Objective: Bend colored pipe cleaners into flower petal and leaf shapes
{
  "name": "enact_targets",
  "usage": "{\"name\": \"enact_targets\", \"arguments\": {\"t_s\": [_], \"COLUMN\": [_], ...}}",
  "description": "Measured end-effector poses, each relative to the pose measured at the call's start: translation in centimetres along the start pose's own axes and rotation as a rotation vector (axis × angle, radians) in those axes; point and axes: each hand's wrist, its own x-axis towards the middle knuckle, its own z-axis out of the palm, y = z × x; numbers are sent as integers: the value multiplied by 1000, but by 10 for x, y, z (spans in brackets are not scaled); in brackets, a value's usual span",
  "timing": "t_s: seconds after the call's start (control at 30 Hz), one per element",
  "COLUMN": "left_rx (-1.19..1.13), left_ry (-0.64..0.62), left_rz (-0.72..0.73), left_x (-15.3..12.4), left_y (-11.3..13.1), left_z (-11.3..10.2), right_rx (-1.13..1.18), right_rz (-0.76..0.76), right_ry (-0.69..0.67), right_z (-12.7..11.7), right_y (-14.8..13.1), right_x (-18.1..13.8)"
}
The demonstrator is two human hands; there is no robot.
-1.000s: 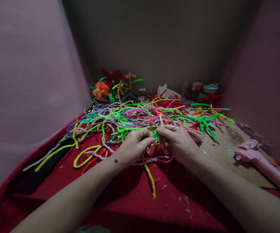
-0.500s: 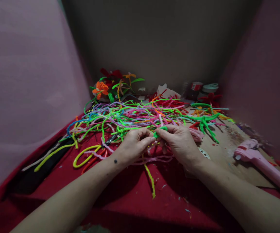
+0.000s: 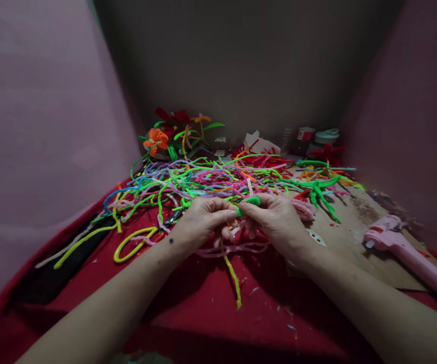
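A short green pipe cleaner piece (image 3: 253, 200), bent or coiled, is pinched between my two hands above the red cloth. My left hand (image 3: 208, 217) grips its near-left end between thumb and forefinger. My right hand (image 3: 275, 217) has thumb and forefinger closed on the other end, part of which shows above the fingers. A loose heap of many-coloured pipe cleaners (image 3: 211, 179) lies just behind both hands. Below them, a yellow pipe cleaner (image 3: 234, 278) and a lilac one (image 3: 237, 248) rest on the cloth. The lower fingers partly hide the green piece.
Yellow-handled scissors (image 3: 122, 247) lie left of my left hand. A pink glue gun (image 3: 400, 240) rests on the cardboard (image 3: 345, 242) at right. Pipe cleaner flowers (image 3: 157, 141) stand at the back left, a lidded jar (image 3: 325, 137) at the back right. Pink sheets (image 3: 44, 126) flank both sides.
My left hand has shifted slightly left, its fingers sliding along the green pipe cleaner piece. My right hand has barely moved and keeps its pinch.
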Motion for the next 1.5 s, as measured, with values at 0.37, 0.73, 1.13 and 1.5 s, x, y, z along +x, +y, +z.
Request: {"name": "enact_targets", "arguments": {"t_s": [0.37,0.73,1.13,1.5], "left_rx": [176,886,112,973], "left_ry": [4,294,7,132], "left_rz": [79,895,254,1094], "left_x": [1,5,3,6], "left_y": [3,-21,-1,-21], "left_z": [-9,-4,-1,-8], "right_rx": [62,74,152,287], "right_rz": [27,49,-12,53], "right_ry": [-115,-122,-95,-92], "right_z": [-3,-2,-5,-2], "right_y": [0,2,5,1], "right_x": [3,2,6,5]}}
